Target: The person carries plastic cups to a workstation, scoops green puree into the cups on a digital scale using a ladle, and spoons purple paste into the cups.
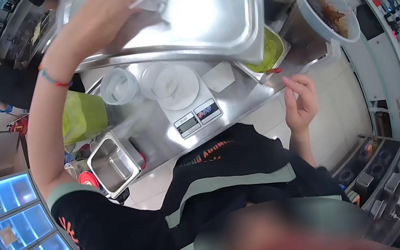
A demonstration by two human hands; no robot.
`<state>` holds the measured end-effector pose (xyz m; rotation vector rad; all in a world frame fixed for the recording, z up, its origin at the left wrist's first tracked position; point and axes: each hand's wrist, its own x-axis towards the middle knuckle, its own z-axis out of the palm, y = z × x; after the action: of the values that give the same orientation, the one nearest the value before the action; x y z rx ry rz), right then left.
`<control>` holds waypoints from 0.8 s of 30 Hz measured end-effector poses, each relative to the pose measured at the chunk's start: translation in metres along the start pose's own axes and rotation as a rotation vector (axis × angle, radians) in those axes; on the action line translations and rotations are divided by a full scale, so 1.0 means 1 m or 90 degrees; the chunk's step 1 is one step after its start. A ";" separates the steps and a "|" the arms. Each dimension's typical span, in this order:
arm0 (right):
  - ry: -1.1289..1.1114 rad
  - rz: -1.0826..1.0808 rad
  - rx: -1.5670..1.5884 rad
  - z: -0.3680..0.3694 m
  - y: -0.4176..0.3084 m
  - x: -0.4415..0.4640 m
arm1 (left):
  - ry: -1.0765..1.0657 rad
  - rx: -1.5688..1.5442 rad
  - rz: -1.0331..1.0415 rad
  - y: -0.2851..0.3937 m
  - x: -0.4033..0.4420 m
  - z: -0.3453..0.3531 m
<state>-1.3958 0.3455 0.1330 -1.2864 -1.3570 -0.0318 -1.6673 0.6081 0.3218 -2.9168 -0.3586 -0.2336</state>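
My left hand [112,16] reaches to the top of a large steel lid [192,11], its fingers closed around the lid's handle [146,2]. The lid extends over the back of the steel counter [153,140]. My right hand [302,101] is off the counter's right front edge, fingers loosely curled and apart, with nothing in it. Below the lid a white kitchen scale [190,111] carries a clear round container [167,80]. Another clear tub [119,87] stands to its left.
A green container [83,114] and an empty steel pan [112,165] are at left. At right are a steel tray of green contents [269,51], a white square [219,77] and a large tub of brown liquid [329,13]. A co-worker [13,84] bends at the far left.
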 end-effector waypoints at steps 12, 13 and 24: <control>-0.179 0.138 -0.205 0.012 0.077 0.000 | -0.095 -0.100 0.150 -0.002 0.109 0.120; -0.177 0.136 -0.210 0.017 0.083 -0.002 | -0.090 -0.100 0.153 -0.005 0.115 0.131; 0.256 0.421 -0.124 -0.079 0.081 -0.014 | -0.130 -0.043 0.166 -0.015 0.150 0.153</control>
<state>-1.2933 0.3144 0.0943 -1.7325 -0.5586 0.0350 -1.5069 0.6877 0.2029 -3.0206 0.0042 0.0924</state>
